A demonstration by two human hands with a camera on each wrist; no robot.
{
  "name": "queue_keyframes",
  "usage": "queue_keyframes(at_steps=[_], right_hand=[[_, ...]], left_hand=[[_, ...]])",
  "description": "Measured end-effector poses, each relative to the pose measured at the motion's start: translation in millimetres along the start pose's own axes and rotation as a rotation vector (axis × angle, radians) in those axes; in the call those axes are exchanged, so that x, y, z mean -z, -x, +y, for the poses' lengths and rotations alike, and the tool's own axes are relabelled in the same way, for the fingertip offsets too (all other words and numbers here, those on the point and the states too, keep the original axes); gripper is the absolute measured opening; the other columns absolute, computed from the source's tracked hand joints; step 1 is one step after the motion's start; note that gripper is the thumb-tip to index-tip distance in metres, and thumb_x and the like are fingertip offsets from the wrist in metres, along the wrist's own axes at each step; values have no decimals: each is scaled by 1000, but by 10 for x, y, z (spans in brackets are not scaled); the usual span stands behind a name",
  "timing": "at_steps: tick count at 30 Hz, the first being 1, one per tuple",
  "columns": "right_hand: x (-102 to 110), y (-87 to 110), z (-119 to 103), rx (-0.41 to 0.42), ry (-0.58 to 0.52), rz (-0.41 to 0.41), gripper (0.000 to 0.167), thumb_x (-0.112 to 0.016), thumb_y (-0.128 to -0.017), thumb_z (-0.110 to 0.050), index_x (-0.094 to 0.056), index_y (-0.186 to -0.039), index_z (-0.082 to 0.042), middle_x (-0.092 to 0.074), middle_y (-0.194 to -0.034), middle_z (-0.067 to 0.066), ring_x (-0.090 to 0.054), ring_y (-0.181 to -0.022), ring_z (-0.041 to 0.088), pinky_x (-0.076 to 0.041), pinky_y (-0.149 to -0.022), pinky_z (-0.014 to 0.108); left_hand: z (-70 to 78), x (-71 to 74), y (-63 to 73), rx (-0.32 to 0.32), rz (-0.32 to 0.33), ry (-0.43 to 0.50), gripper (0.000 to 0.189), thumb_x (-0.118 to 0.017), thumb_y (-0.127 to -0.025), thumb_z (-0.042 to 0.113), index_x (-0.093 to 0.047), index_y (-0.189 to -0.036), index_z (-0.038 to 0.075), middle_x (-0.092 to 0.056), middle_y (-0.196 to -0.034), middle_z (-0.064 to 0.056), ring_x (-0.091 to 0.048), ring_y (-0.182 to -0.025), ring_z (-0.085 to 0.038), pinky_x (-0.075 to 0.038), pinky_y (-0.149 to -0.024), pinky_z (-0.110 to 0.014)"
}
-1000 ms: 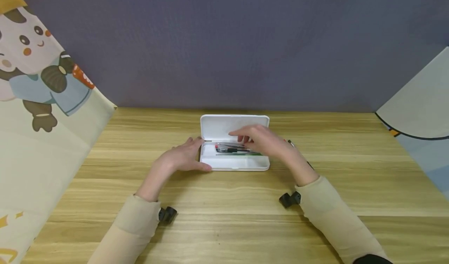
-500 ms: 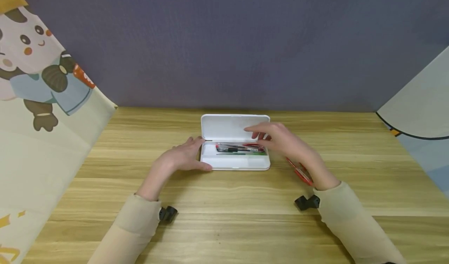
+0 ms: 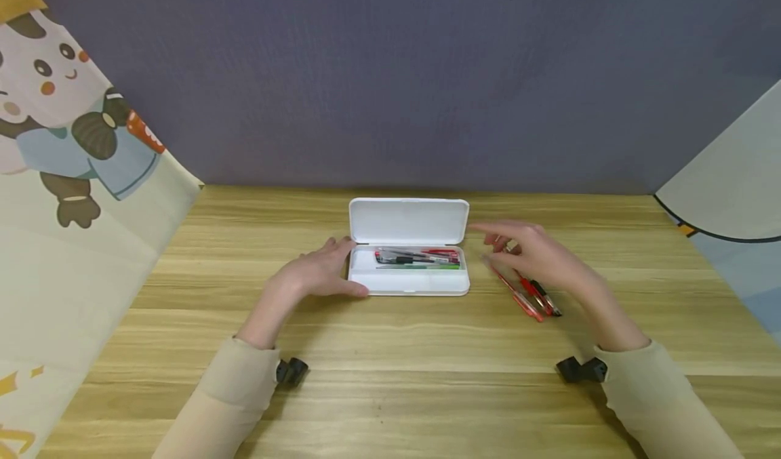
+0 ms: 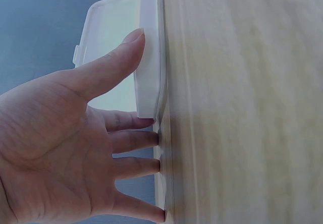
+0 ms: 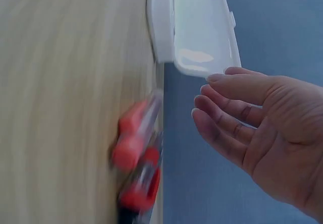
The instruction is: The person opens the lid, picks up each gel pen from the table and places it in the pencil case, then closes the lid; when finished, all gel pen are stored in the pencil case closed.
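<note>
A white pencil case (image 3: 407, 292) stands on the table, lid (image 3: 409, 222) raised. Inside its rear compartment lie several pens (image 3: 417, 259), red, black and green. My left hand (image 3: 320, 272) rests at the case's left end. Its thumb touches the front corner, and in the left wrist view (image 4: 75, 148) the other fingers are straight and spread, their tips by the tabletop. My right hand (image 3: 537, 252) hovers right of the case, fingers loosely bent and holding nothing. Below it lie a slim red pen (image 3: 518, 296), another red pen (image 3: 527, 286) and a black pen (image 3: 546, 298).
The wooden table (image 3: 396, 364) meets a dark blue partition (image 3: 415, 93) along its far edge. A printed cartoon panel (image 3: 79, 140) borders the left side. At the right is another pale panel (image 3: 738, 174). Dark wrist cameras sit on both sleeves.
My right hand has moved right, from over the case to above the loose pens, uncovering the pens in the case and those on the table. The left hand has stayed at the case.
</note>
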State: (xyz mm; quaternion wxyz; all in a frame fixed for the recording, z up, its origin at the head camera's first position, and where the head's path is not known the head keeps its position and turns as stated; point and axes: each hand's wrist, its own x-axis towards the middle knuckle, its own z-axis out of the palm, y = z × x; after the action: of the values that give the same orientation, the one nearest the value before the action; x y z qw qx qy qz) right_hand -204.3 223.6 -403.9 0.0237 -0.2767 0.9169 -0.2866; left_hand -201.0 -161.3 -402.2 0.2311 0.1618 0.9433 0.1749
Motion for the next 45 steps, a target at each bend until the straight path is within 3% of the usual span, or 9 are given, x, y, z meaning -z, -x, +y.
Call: queue_keyframes(at_steps=[10, 19, 27, 36, 45], right_hand=[[122, 236, 191, -80, -42, -18, 65, -71, -92, -1, -50, -153, -13, -69, -125, 17, -70, -103, 30, -59, -70, 26], [208, 345, 283, -120, 0, -77, 73, -78, -90, -7, -44, -154, -5, -66, -125, 20, -69, -106, 31, -60, -77, 33], [226, 358, 301, -154, 1, -138, 78, -80, -88, -11, -41, -156, -3, -64, -123, 20, -69, -102, 28, -59, -83, 40], [245, 375, 301, -184, 6, -183, 77, -80, -89, -12, -41, -155, -2, -66, -120, 18, -68, -98, 23, -57, -78, 33], [264, 377, 287, -216, 8, -221, 75, -77, -90, -12, -40, -155, -2, -67, -121, 18, -68, -98, 22, -57, -78, 33]], left_hand=[[1, 18, 20, 1, 0, 13, 100, -75, -89, 53, -24, -162, 8, -19, -171, -23, -16, -160, -43, -20, -121, -76], [4, 21, 19, -3, -1, 6, 99, -76, -88, 53, -25, -162, 9, -20, -171, -22, -17, -160, -43, -21, -121, -76], [8, 30, 33, 3, -4, 2, 101, -75, -89, 54, -23, -162, 8, -18, -171, -23, -16, -160, -43, -20, -122, -75], [13, 32, 43, 3, -4, 5, 101, -75, -89, 53, -23, -162, 7, -18, -171, -23, -16, -160, -43, -20, -122, -75], [18, 34, 44, 2, -5, 12, 102, -76, -88, 53, -23, -163, 9, -17, -172, -22, -15, -160, -43, -19, -123, -74]])
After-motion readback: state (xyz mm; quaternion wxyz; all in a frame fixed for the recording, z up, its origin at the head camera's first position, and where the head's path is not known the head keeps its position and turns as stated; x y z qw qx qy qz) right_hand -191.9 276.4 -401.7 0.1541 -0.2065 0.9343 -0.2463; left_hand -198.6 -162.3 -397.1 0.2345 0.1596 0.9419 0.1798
